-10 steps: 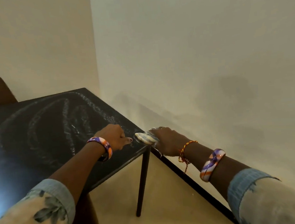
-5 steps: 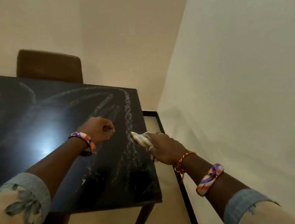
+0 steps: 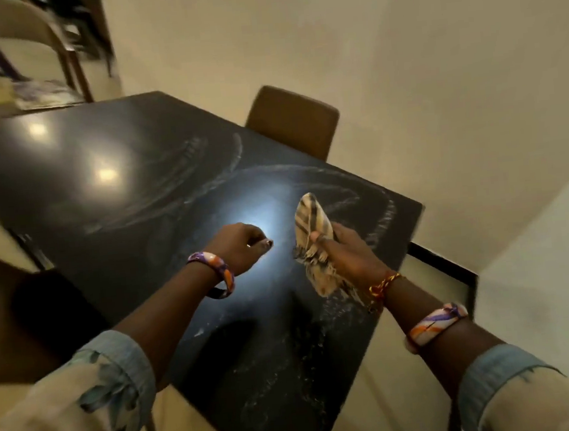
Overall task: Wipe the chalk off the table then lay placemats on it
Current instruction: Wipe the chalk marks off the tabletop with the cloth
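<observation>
Head view: right hand [image 3: 348,254] grips one striped cloth [image 3: 311,226] over chalked black table [image 3: 135,180]; left hand [image 3: 241,246] fingers curled, empty; one brown chair [image 3: 294,121] beyond.

This looks like the dining corner of a home. A long, glossy black rectangular table [image 3: 108,182] fills the middle of the room, its far-right corner close to plain cream plaster walls [image 3: 435,64] that meet there. A brown upholstered chair back [image 3: 294,121] stands at the table's far edge, and a light curved-back wooden chair [image 3: 20,42], blurred, stands beyond the far-left corner. The floor is pale beige tile [image 3: 361,397].
</observation>
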